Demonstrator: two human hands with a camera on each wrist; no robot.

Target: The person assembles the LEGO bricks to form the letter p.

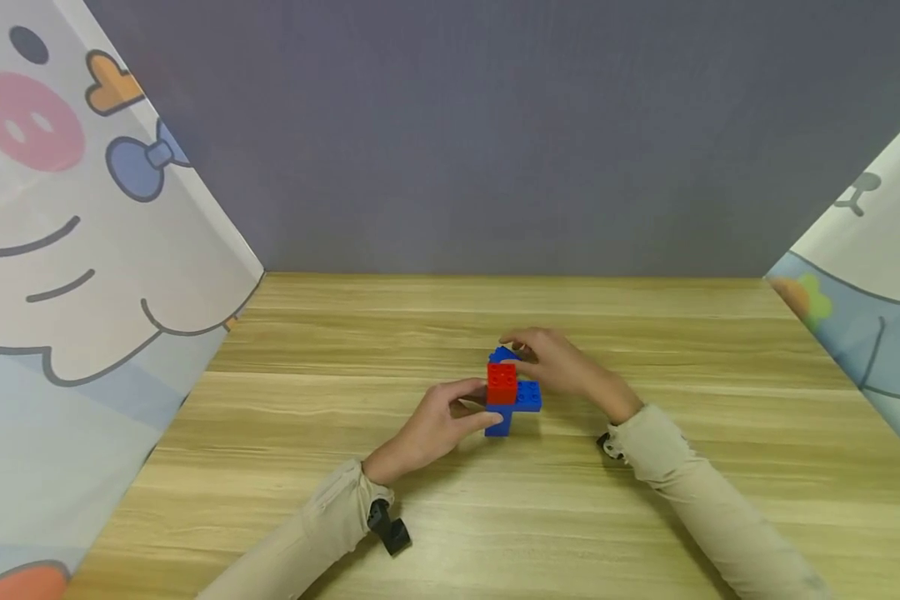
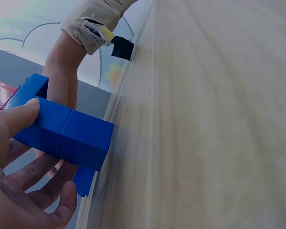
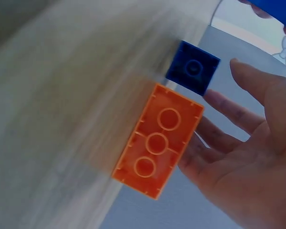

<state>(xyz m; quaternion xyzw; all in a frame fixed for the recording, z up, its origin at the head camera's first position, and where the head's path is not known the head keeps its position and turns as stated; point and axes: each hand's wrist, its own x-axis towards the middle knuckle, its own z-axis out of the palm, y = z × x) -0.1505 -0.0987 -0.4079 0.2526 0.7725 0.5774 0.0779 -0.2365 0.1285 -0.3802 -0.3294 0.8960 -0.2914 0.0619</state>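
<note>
My left hand (image 1: 431,427) holds a stack of toy building bricks, its thumb on the near face and its fingers behind. The stack has a red brick (image 1: 502,383) on top, a blue brick (image 1: 528,396) jutting out to the right below it, and two blue bricks (image 2: 69,131) underneath, clear in the left wrist view. Beyond the stack is my right hand (image 1: 558,367), thumb and fingers spread beside a small blue brick (image 3: 193,68). In the right wrist view an orange brick (image 3: 157,142) lies beside that blue brick, hollow undersides showing; its far side hides some fingertips.
The bricks are over a wood-grain table (image 1: 570,517). A grey panel (image 1: 450,142) rises along the back edge, and white cartoon-printed panels (image 1: 105,283) flank both sides. Small dark devices (image 1: 388,527) are strapped at the sleeve cuffs.
</note>
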